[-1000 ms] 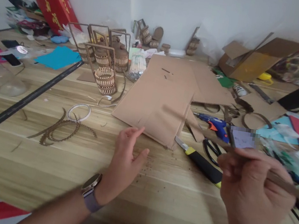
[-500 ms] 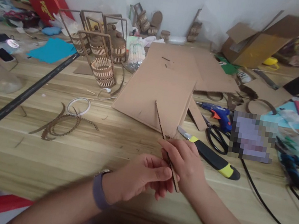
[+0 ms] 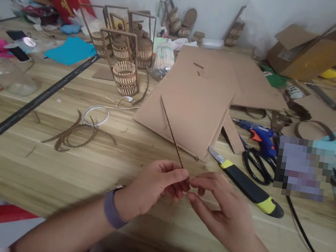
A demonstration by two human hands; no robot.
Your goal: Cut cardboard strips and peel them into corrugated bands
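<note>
A thin brown strip of corrugated cardboard [image 3: 171, 133], its wavy edge showing, slants up and left over a cardboard sheet [image 3: 197, 92]. My left hand [image 3: 158, 184] pinches it near its lower end between thumb and fingers. At that end is my right hand [image 3: 225, 206], thumb and forefinger apart on either side of the tip; whether they touch it I cannot tell. Right of the hands lies a black and yellow utility knife [image 3: 248, 186], blade out toward the sheet. Several curled cardboard strips [image 3: 77, 139] rest on the table to the left.
Small slatted cardboard baskets [image 3: 125, 78] with tall handles stand at back left. A white ring [image 3: 96, 115] lies near the curled strips. Black-handled scissors [image 3: 258, 165] and a blue glue gun [image 3: 261, 137] lie right. A black cable [image 3: 310, 240] crosses the right side; an opened box [image 3: 311, 55] stands behind.
My right hand has come off the strip's middle and moved to its lower end, fingers opening. The strip now tilts further left in my left hand. The view has shifted slightly left.
</note>
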